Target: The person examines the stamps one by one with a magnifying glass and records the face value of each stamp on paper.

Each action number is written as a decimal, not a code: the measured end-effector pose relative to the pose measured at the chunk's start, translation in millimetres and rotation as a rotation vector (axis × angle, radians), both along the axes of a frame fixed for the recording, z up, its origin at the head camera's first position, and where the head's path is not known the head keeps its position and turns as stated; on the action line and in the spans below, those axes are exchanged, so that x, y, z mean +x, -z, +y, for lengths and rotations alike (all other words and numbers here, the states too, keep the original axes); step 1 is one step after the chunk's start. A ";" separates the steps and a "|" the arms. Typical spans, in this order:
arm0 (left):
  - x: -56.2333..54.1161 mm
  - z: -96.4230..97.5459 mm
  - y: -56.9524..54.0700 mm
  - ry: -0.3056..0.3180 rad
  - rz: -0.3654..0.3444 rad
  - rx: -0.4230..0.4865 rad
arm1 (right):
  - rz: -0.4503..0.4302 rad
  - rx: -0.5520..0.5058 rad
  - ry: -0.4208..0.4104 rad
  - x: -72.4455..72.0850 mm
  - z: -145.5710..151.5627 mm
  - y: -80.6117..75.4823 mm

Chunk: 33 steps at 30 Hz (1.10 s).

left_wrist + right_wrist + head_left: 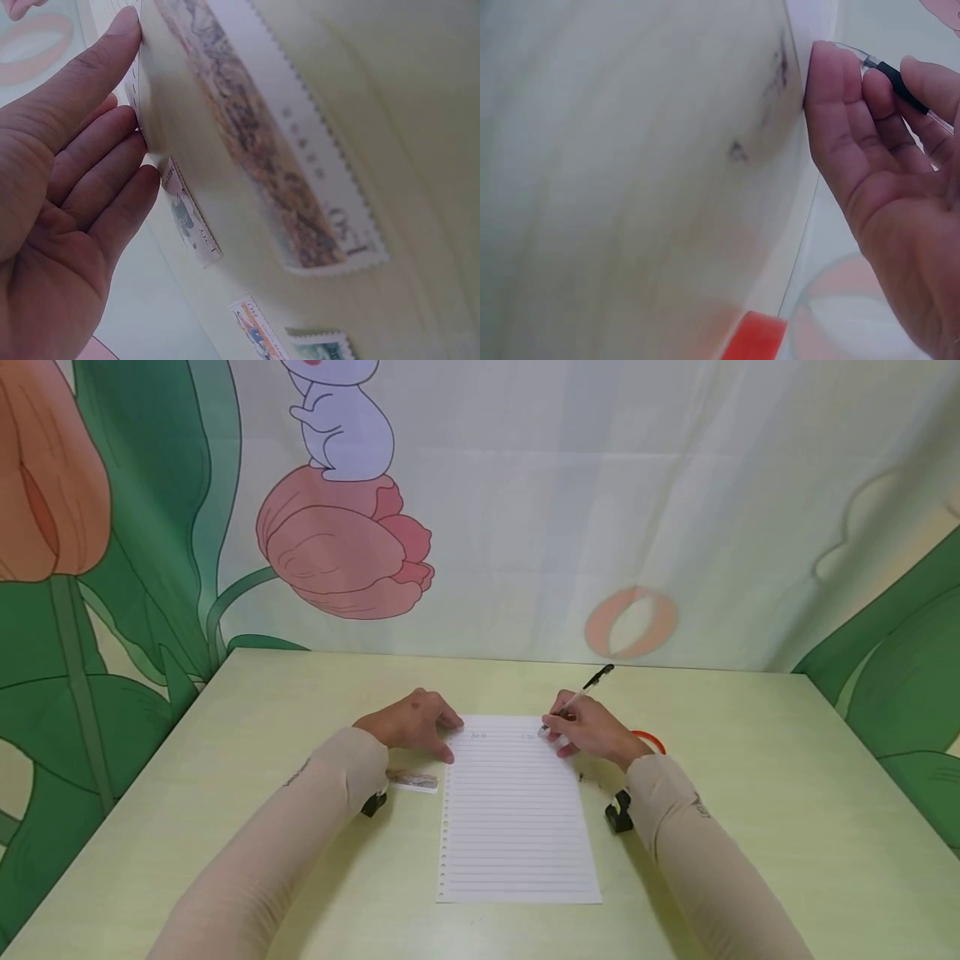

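A lined sheet of paper (517, 827) with punched holes down its left side lies on the table. Faint handwriting shows on its top line. My right hand (592, 729) pinches a pen (594, 682) with a clear barrel and black cap end, its tip at the writing on the top right. The right wrist view shows the pen's black grip (904, 86) between thumb and fingers. My left hand (416, 721) touches the sheet's upper left edge with loosely bent fingers and holds nothing. Beside that hand lies a long postage stamp (262, 150).
Smaller stamps lie past the left hand, among them a pale one (191, 221), a colourful one (259, 330) and a green one (322, 348). Behind the right wrist is a red ring-shaped object (651, 740). Dark marks (738, 151) spot the table. A printed curtain (510, 527) hangs behind.
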State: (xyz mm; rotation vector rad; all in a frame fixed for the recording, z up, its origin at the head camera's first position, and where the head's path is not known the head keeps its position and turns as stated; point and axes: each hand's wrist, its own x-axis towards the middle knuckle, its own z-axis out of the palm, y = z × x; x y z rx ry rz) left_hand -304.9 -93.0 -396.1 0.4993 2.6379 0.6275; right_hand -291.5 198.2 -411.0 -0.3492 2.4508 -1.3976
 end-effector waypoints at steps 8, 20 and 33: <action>-0.7 -1.2 1.7 0.016 0.008 -0.005 | 0.014 0.022 0.002 2.0 -0.4 0.3; -0.9 -2.0 0.7 0.025 0.008 0.002 | 0.032 0.036 -0.010 1.0 0.3 1.1; -2.1 -0.6 0.6 0.021 -0.001 -0.010 | 0.037 0.057 -0.026 0.5 0.6 0.8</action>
